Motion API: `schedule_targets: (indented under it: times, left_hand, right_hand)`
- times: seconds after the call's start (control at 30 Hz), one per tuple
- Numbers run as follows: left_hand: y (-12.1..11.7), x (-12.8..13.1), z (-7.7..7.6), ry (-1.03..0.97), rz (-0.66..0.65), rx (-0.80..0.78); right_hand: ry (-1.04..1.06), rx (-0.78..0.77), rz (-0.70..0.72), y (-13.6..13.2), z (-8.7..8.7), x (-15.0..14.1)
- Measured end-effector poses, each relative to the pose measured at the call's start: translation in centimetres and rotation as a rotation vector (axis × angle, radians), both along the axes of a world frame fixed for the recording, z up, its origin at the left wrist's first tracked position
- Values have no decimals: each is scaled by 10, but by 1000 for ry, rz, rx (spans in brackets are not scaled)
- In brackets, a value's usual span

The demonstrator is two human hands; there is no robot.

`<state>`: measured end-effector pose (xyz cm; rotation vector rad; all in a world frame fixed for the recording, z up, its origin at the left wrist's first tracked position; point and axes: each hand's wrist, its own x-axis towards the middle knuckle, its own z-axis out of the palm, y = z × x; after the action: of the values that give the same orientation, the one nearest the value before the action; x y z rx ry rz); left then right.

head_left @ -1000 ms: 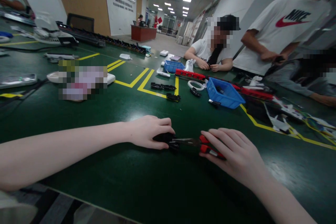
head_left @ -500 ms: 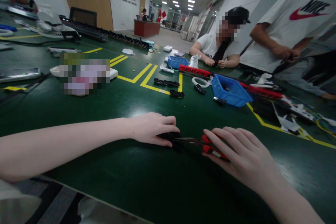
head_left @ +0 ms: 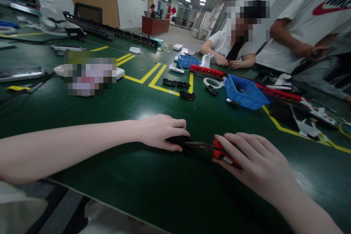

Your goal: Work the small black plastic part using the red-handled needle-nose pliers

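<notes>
My left hand is closed around a small black part, mostly hidden under the fingers. In my right hand is a pair of needle-nose pliers with red handles, the fingers wrapped round the grips. The dark, narrow jaws point left, and their tips reach the black part at my left fingertips. Whether the jaws are clamped on it, I cannot tell. Both hands rest low over the green table. Beyond them lie black slotted pieces and a shorter black piece.
A blue bin holding dark parts stands at the back right, beside a white ring. Behind it runs a red strip. A smaller blue tray sits farther back. Across the table, a seated person handles something dark; another person stands at right.
The view has shifted slightly, so the background sits a little to the right. Both hands keep nearly the same hold on the black part and the pliers.
</notes>
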<state>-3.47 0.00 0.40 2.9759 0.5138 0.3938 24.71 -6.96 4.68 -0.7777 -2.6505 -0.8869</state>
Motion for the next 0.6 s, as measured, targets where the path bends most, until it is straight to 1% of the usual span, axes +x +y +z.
schedule_targets:
  times: [0.17, 0.33, 0.4, 0.6]
  left_hand:
    - [0, -1, 0, -19, 26, -26]
    - [1, -1, 0, -26, 26, -34]
    - [1, -1, 0, -27, 28, -31]
    - [2, -1, -2, -26, 10, -57]
  right_hand:
    - [87, -60, -8, 7, -7, 9]
    - [53, -129, 1, 12, -9, 16]
    - [24, -115, 5, 12, -7, 16]
    - [-46, -9, 19, 6, 3, 9]
